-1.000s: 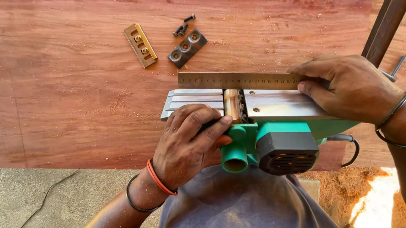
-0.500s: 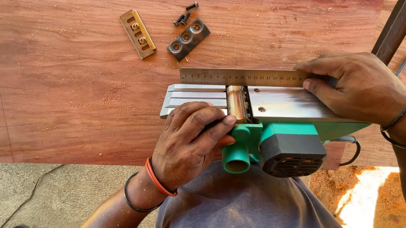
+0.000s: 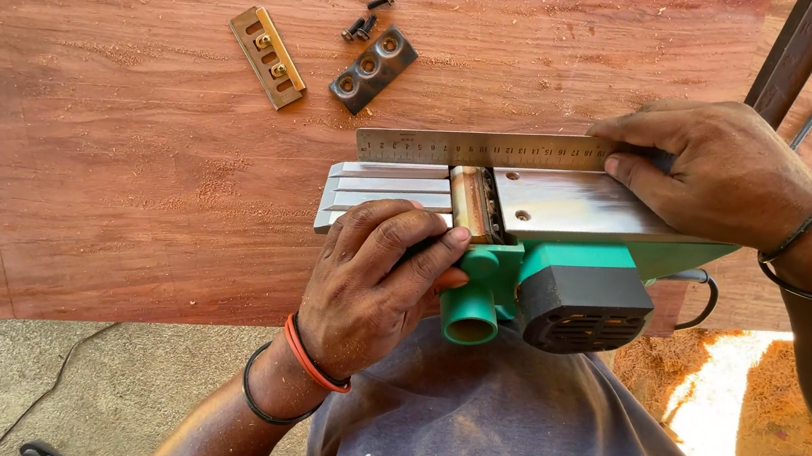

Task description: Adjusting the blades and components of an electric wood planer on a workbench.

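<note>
Little has shifted since earlier; both hands stay put. On the red tabletop [image 3: 85, 124] lies an upturned green planer [image 3: 545, 243]. Left hand [image 3: 375, 285] fingers wrap its front; right hand [image 3: 724, 171] fingers press a steel ruler [image 3: 474, 151] against its sole. Keep the ruler flat across the blade.

Green electric planer [image 3: 563, 265] upside down at the edge of a reddish wooden board [image 3: 135, 129], sole plate up. Left hand [image 3: 375, 280] grips its front end near the green dust port. Right hand [image 3: 719, 165] presses a steel ruler [image 3: 464, 150] on edge along the sole — fingertips on the ruler's right end. Farther up the board: brass plate [image 3: 266, 55], dark clamp plate [image 3: 373, 69], loose screws [image 3: 362, 24] — all apart from the hands.
</note>
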